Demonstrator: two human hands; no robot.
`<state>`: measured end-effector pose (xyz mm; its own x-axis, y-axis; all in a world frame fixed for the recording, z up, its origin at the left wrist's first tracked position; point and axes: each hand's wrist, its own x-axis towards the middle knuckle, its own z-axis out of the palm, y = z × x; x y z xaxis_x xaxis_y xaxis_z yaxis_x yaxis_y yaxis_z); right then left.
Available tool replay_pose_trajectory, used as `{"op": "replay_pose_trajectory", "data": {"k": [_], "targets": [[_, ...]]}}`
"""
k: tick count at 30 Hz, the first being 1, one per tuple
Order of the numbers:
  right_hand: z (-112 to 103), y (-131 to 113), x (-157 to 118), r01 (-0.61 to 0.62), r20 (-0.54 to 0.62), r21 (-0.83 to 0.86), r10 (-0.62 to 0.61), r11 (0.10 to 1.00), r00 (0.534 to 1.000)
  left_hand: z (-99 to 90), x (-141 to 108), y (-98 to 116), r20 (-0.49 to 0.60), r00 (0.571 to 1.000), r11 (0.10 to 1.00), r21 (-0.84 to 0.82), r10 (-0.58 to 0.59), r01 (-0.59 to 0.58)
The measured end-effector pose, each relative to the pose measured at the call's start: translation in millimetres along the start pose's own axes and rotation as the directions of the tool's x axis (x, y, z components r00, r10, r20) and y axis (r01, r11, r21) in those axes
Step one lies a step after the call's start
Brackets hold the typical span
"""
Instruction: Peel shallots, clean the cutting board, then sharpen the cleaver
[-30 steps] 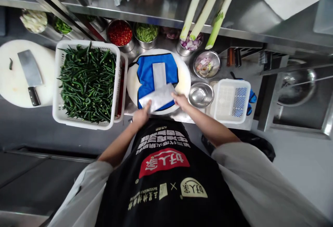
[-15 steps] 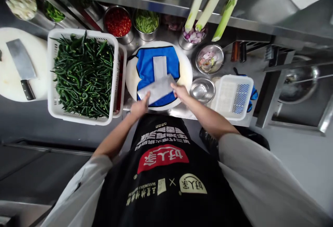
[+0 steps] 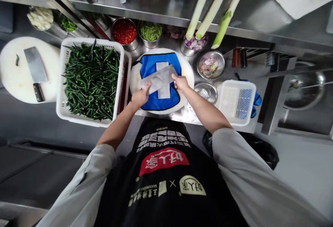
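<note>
A blue apron-like cloth (image 3: pixel 171 100) with black edging lies on a round white cutting board (image 3: pixel 187 76). On the cloth rests an upright pale grey strip (image 3: pixel 163 90). Across it, slightly tilted, is a second grey strip (image 3: pixel 157 79), held at both ends. My left hand (image 3: pixel 140 95) pinches its lower left end between thumb and fingers. At the upper right end, my right hand (image 3: pixel 181 83) grips the same strip, fingers closed.
A white basket of green chilies (image 3: pixel 91 81) stands left, beyond it a board (image 3: pixel 15 84) with a cleaver (image 3: pixel 35 64). Metal bowls (image 3: pixel 206 93) and a white basket (image 3: pixel 232 103) sit right. Leeks (image 3: pixel 201 6) overhang a steel shelf (image 3: pixel 161 11).
The view has shifted, showing more of the shelf and left board. The held strip now sits higher over the upright strip, whose lower end shows beneath it. Both hands keep their hold.
</note>
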<state>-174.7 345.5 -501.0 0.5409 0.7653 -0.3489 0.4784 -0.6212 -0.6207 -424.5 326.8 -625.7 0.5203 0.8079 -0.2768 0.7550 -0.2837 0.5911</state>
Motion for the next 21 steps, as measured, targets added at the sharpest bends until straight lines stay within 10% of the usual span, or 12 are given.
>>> {"op": "replay_pose_trajectory", "data": {"k": [5, 11, 16, 21], "targets": [[-6, 34, -31, -0.144, 0.001, -0.027, 0.144, 0.989, 0.99, 25.4, -36, 8, 0.16, 0.986, 0.999, -0.036, 0.035, -0.03], [-2, -2, 8, -0.012, -0.05, 0.066, 0.016, 0.998, 0.999, 0.2, 7, 3, -0.01, 1.0, 1.0, -0.027, 0.008, -0.008], [-6, 46, -51, -0.191, 0.018, 0.047, 0.19, 0.981, 0.982, 32.2, -49, 12, 0.189, 0.981, 0.999, -0.031, 0.044, -0.039], [2, -20, -4, 0.0, -0.134, 0.081, 0.011, 0.997, 0.991, -24.3, 9, 3, 0.003, 1.0, 1.0, -0.005, 0.008, -0.008]]}}
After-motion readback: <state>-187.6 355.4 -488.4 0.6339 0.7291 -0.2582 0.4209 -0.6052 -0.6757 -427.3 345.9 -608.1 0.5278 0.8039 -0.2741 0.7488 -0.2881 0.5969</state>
